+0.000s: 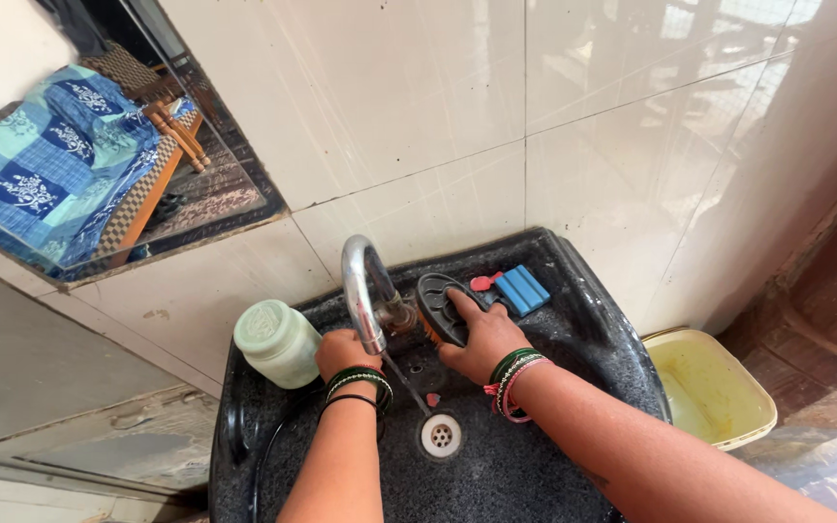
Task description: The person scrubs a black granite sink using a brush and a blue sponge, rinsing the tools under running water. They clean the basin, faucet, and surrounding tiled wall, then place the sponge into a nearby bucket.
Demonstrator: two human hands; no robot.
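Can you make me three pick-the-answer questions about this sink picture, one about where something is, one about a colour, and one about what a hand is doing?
1. Where is the pale green jar?
A. left of the tap
B. on the floor
C. in the bucket

2. What colour is the sink?
A. white
B. black
C. red

3. What is the right hand doing?
A. hanging free
B. pressing on a dark round brush
C. holding the jar

Answers:
1 A: the jar stands on the sink edge left of the tap.
2 B: the basin is speckled black.
3 B: its fingers lie on the dark round brush beside the tap.
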